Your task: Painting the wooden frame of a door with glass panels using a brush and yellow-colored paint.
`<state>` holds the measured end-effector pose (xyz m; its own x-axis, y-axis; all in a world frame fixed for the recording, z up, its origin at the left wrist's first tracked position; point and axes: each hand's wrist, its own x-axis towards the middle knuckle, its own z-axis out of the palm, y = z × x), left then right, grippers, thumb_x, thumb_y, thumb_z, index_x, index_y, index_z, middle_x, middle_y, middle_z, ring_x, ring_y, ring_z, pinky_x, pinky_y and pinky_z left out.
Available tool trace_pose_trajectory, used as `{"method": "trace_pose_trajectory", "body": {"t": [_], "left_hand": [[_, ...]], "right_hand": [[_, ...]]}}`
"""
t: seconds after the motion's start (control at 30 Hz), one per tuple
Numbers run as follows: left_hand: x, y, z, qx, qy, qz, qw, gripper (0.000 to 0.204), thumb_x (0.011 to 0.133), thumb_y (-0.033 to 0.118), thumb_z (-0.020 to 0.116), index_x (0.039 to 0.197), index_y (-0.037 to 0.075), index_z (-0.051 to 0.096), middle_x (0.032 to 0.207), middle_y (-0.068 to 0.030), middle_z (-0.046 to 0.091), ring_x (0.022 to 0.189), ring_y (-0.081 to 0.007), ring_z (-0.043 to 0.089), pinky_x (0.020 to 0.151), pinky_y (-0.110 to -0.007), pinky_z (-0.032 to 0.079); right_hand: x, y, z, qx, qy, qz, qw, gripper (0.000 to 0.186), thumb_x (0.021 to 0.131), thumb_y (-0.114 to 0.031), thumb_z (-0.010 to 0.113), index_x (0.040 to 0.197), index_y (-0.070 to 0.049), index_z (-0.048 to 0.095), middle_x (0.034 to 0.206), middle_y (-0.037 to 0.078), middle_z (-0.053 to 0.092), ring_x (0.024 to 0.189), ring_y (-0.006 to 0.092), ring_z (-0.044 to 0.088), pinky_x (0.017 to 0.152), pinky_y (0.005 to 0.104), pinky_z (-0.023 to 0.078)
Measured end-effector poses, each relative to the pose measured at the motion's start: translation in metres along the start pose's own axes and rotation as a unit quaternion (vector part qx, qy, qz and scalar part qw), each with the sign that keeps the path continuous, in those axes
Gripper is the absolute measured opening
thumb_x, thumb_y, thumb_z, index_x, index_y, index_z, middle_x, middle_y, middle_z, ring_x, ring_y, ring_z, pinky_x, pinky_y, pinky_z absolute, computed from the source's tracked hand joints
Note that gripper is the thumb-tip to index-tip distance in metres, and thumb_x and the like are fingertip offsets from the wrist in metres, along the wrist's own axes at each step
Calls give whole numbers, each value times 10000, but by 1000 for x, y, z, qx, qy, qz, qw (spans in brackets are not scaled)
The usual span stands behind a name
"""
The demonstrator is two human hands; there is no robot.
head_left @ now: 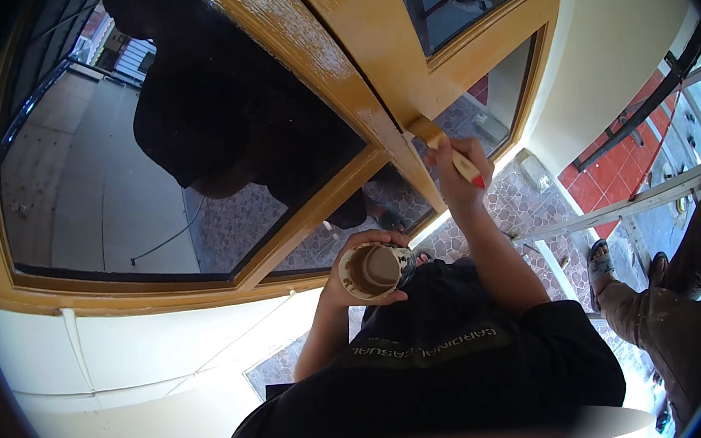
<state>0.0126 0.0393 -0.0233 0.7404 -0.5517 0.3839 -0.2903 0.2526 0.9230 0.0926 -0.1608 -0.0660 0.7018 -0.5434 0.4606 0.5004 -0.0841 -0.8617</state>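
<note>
My right hand (pixel 456 178) grips a paintbrush (pixel 469 167) with a pale handle and red tip; its brown bristles touch the ochre wooden window frame (pixel 386 49) where two members meet. Streaky pale patches show on that frame. Lower down, my left hand (pixel 341 281) holds a cylindrical container (pixel 371 269) with a stained rim, containing light brown material, held upright below the frame. Dark glass panes (pixel 89 183) in the frame reflect a dark figure.
At the right, another person's trousered leg (pixel 669 333) and sandaled foot (pixel 600 260) are beside a pale metal railing (pixel 608 213). Red tiles (pixel 614 179) lie beyond. A cream wall (pixel 113 365) with thin cables runs below the window, and pebble-patterned flooring (pixel 515 196) shows underneath.
</note>
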Motion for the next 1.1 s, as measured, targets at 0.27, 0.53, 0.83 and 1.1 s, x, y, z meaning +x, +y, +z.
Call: {"method": "trace_pose_trajectory", "body": {"t": [0.27,0.53,0.83,1.1], "left_hand": [[7,4,5,4,-5,29,1000,848,587,33,903,1295,56,437,1218,-172,563,1171,-276,547,977,-430,456],[4,10,11,14,24,24,999,845,596,52,904,1299,57,436,1205,-177,572,1146,-267,566,956,-403,477],[-7,0,11,28,52,0,998,817,581,69,913,1269,47,475,1201,-137,587,1141,-246,572,963,-387,475],[5,4,13,-5,45,18,999,829,562,67,920,1269,47,486,1202,-135,590,1138,-247,575,958,-395,481]], "right_hand": [[69,-86,45,229,38,44,972,180,960,-111,570,884,18,469,721,171,663,642,196,691,587,279,580],[48,-57,36,99,-10,-155,983,148,915,-41,619,880,13,485,713,166,674,629,193,697,587,263,572],[13,-24,-10,-27,-48,-163,985,142,903,-36,630,863,5,501,733,169,686,661,200,711,563,256,552],[60,-67,27,21,-55,-246,967,127,888,33,622,896,17,496,746,173,687,705,224,717,621,278,571]]}}
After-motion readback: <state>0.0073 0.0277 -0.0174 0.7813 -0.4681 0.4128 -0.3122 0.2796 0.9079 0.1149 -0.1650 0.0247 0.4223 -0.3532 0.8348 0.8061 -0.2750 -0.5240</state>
